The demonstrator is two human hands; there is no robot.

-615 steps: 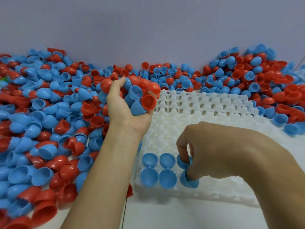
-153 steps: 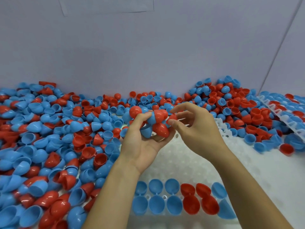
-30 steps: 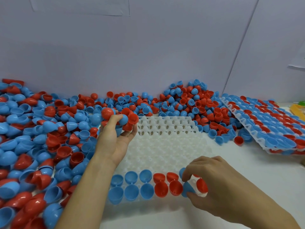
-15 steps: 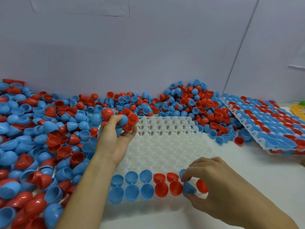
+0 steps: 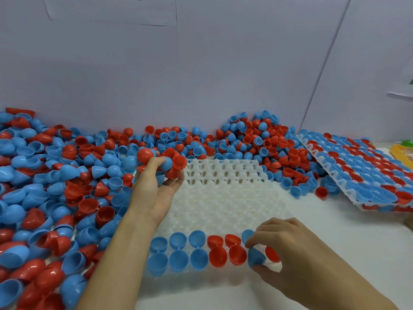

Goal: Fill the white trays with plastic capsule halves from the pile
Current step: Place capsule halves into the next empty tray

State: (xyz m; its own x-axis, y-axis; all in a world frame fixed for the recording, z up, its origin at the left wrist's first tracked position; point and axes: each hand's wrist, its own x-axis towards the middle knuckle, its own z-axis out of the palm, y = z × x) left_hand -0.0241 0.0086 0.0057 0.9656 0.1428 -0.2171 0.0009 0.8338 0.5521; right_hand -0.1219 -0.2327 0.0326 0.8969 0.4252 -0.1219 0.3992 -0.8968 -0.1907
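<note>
while pinched: blue half (image 5: 256, 257)

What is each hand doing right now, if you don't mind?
Left hand: grips a handful of capsule halves.
Right hand: pinches a blue half.

The right hand (image 5: 288, 253) hides part of a red plastic capsule half (image 5: 271, 254), while the yellow flat object (image 5: 402, 153) is cut off at the right edge.
</note>
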